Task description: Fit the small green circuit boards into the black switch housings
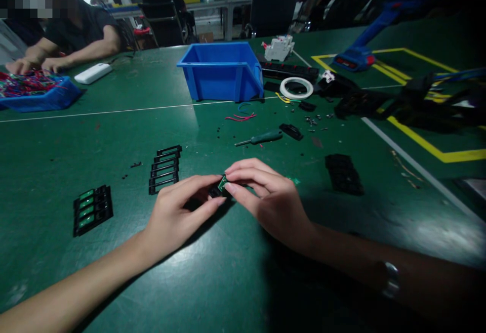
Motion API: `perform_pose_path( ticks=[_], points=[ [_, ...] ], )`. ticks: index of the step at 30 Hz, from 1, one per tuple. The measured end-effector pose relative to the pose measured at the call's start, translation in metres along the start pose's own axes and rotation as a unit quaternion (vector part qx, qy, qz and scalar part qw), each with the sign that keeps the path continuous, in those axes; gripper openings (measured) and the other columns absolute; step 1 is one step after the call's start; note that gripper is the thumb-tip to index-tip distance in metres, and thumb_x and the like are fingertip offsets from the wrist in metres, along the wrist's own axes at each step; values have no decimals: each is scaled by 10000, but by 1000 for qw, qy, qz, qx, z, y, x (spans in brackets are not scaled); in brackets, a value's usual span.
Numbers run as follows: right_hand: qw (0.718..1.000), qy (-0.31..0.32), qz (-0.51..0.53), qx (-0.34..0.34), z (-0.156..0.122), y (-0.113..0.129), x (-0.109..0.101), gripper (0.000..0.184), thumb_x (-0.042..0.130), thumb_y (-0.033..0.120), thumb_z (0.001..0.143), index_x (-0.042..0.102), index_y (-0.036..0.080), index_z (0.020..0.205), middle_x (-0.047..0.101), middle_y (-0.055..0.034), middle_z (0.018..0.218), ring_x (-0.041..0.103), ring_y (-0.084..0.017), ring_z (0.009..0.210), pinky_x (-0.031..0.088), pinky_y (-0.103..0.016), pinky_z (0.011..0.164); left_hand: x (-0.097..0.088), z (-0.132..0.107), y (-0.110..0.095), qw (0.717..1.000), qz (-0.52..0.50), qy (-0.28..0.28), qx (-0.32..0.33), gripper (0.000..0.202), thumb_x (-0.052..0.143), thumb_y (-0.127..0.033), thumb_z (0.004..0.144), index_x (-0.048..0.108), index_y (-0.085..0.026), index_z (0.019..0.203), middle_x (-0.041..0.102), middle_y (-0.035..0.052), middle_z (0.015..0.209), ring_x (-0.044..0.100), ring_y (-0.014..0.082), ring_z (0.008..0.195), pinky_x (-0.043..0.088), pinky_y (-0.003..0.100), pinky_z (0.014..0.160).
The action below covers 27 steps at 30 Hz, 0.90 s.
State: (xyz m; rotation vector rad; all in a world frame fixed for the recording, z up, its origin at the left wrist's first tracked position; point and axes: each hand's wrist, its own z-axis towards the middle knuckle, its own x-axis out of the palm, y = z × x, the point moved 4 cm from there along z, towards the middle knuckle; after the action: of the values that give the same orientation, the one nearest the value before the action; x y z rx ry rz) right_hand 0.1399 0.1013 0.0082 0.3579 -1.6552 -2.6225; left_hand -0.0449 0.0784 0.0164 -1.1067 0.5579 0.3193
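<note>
Between my two hands, just above the table, is a small black plastic part (214,191) with a green circuit board (222,183) at it. My left hand (178,209) pinches the black part between thumb and fingers. The thumb and fingertips of my right hand (271,196) close on the green board; whether it sits fully in the black part I cannot tell. Left of my left hand lie a black ladder-like frame (164,170) and a black holder (93,209) with several green boards in it. To the right of my right hand rests a dark block of black parts (343,173).
A green screwdriver (261,137), red wires (241,118) and loose screws (313,119) lie beyond my hands. Farther back stand a blue bin (220,72), a tape roll (296,88) and a blue power tool (364,44). A co-worker (79,34) reaches into a wire-filled blue tray (45,101).
</note>
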Motion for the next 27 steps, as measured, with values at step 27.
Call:
perform_pose_path(
  ticks=[27],
  points=[
    [992,80,-64,-68,-6,16,2,160,766,180,823,700,200,968,706,-71,1057,695,-183,924,593,-324,811,30,0,-1,789,-510,79,-333,209,647,-303,971,704,-149,1100,679,57,822,640,128,620,537,221,543]
  ],
)
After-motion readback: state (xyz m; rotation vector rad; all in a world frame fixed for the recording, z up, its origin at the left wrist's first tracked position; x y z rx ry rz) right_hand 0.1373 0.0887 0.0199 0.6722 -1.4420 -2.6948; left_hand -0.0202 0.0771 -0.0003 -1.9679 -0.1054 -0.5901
